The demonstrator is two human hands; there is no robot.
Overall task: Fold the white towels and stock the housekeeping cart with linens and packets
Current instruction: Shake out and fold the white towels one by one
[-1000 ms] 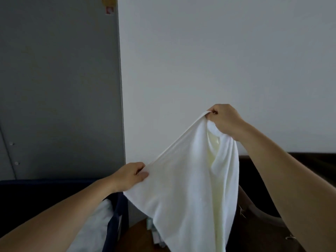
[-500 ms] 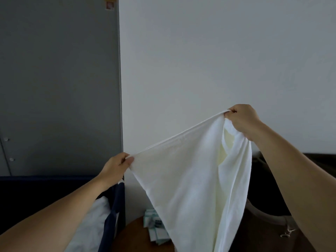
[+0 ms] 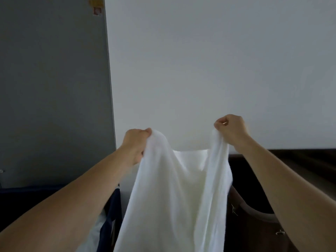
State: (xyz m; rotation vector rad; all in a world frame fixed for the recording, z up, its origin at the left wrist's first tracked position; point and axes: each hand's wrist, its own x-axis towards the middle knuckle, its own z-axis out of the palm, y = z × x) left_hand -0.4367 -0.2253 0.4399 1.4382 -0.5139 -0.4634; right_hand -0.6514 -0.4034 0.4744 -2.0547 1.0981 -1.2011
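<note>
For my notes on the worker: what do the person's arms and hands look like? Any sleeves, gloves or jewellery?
The left forearm and the right forearm are bare, with no sleeve in view. The left hand and the right hand wear no gloves; no watch, bracelet or ring shows.

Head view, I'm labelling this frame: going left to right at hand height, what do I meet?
Grey panel → left hand → towel → right hand.
</note>
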